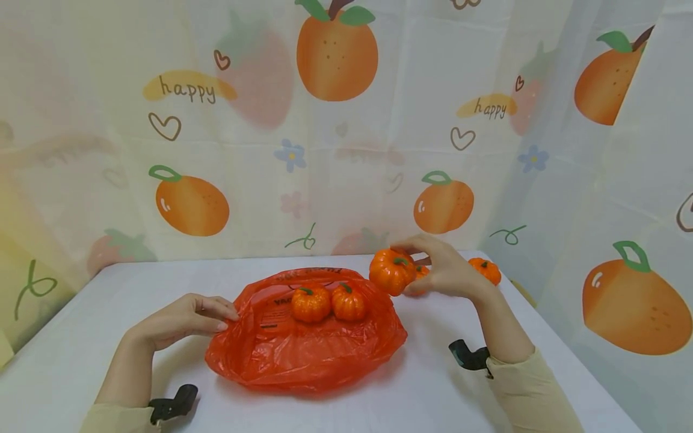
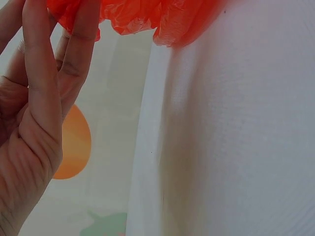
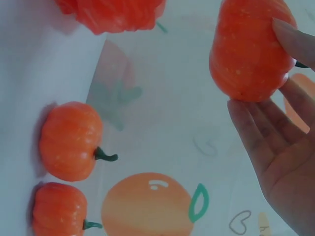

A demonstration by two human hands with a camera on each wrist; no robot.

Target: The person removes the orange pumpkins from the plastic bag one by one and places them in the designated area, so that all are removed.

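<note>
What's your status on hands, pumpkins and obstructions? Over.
Left hand pinching rim of red bag. Right hand holding one pumpkin near bag's right edge. Two pumpkins inside bag, at least two more on table. No obstruction visible at bag's mouth.

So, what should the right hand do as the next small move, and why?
I would suggest that the right hand shift the held pumpkin left, over the mouth of the red plastic bag: it is raised near the bag's right rim, two pumpkins already lie inside, and the left hand holds the left rim.
</note>
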